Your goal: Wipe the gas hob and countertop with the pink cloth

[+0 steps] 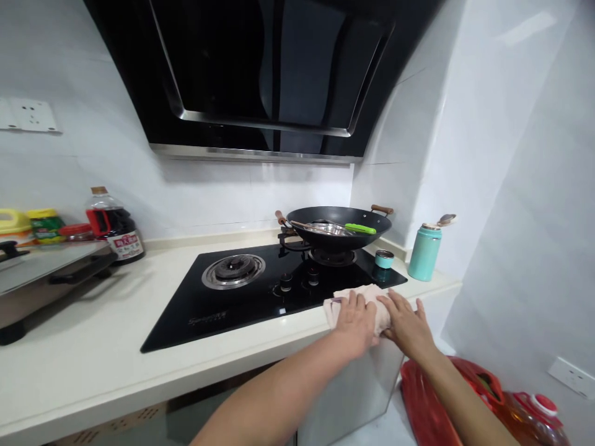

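A pale pink cloth (367, 292) lies bunched at the front right edge of the black gas stove (251, 316), partly over the counter edge. My left hand (356, 322) presses on it with fingers curled over the folds. From the right side, my right hand (411, 327) grips the cloth's other end, its thumb side partly hidden. Behind the hands, a black wok (344, 241) with wooden handles sits on the right burner. Inside the wok are metal utensils and a bright green handle (360, 228). A small teal cup-shaped lid (383, 259) stands near the stove's right corner.
A teal flask (425, 251) stands on the right end of the counter (88, 347). The range hood (269, 74) hangs low above. At left are a soy sauce bottle (116, 229) and a lidded electric pan (51, 279). A red bag (425, 396) and oil bottle (534, 415) are below right.
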`<state>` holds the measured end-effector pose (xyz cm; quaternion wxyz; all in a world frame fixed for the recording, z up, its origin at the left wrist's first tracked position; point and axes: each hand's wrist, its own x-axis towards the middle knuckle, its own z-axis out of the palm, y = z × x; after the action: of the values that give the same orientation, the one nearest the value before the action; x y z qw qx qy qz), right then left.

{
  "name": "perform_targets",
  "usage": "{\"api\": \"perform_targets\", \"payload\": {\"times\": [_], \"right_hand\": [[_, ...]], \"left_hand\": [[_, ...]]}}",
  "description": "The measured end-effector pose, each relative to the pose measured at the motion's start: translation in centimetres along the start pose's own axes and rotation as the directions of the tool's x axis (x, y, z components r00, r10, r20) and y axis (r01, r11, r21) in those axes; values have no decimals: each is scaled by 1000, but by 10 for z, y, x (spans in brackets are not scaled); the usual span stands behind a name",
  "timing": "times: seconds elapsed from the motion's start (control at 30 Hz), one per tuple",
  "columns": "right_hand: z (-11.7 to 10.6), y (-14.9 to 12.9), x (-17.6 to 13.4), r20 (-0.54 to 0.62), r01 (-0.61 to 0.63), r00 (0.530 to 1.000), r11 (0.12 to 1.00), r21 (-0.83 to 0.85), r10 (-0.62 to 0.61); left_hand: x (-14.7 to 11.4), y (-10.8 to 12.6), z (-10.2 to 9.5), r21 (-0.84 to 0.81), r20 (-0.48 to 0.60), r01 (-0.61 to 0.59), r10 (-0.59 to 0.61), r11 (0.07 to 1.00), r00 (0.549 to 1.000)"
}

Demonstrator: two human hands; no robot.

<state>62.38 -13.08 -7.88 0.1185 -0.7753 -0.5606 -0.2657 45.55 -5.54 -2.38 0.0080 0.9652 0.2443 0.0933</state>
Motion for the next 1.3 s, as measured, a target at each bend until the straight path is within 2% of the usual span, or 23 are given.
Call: {"api": "perform_targets", "payload": {"times": [0.13,0.27,0.37,0.43,0.6,0.7,0.8,1.1,1.3], "right_hand": [[-1,27,1,-29,-86,996,991,-105,84],[2,29,1,-14,-88,996,993,-82,87],[9,27,5,-69,-72,996,991,-115,64],[13,26,8,-75,-19,997,994,-107,11],[14,19,11,-73,108,991,994,-17,-109],[10,-6,4,-140,136,981,991,-18,-137],[2,-49,-7,-192,158,969,987,-15,-158],[-32,-212,-39,-362,182,921,980,85,-140],[-52,-323,-51,-400,278,897,945,173,-190]], "left_hand": [[41,15,16,3,-36,-20,20,1000,999],[62,24,29,79,-32,-50,53,996,998],[63,28,34,180,-76,-33,48,983,996],[59,29,37,227,-127,-23,53,974,991],[36,23,37,314,-245,-10,92,949,965],[8,9,34,381,-285,1,116,925,951],[-33,-13,27,431,-292,15,123,902,948],[-179,-107,3,495,-415,43,192,868,889],[-287,-171,-16,476,-418,106,119,873,900]]}}
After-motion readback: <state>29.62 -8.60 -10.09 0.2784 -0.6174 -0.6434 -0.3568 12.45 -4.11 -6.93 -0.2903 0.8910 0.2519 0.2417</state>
